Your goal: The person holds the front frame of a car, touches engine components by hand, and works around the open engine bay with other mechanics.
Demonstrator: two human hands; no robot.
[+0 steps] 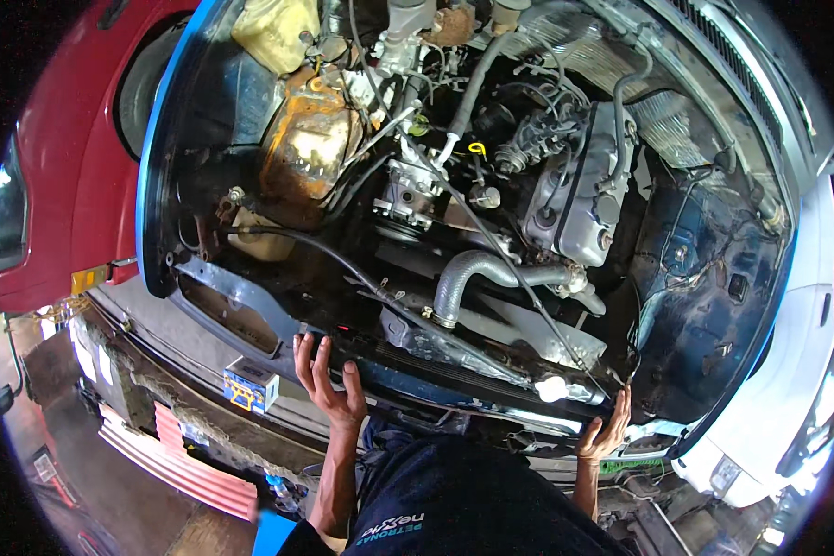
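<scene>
1. The left hand is held with fingers spread and unclenched at the front panel of the engine bay; whether the panel is touched cannot be told.
2. The right hand is held farther right along that edge, fingers extended and unclenched, near the lower end of a thin rod; contact cannot be told.
3. The engine is seated beyond both hands, and a curved grey hose is joined to it.
4. The bay is flanked by a red vehicle (left) and a white vehicle (right).
</scene>
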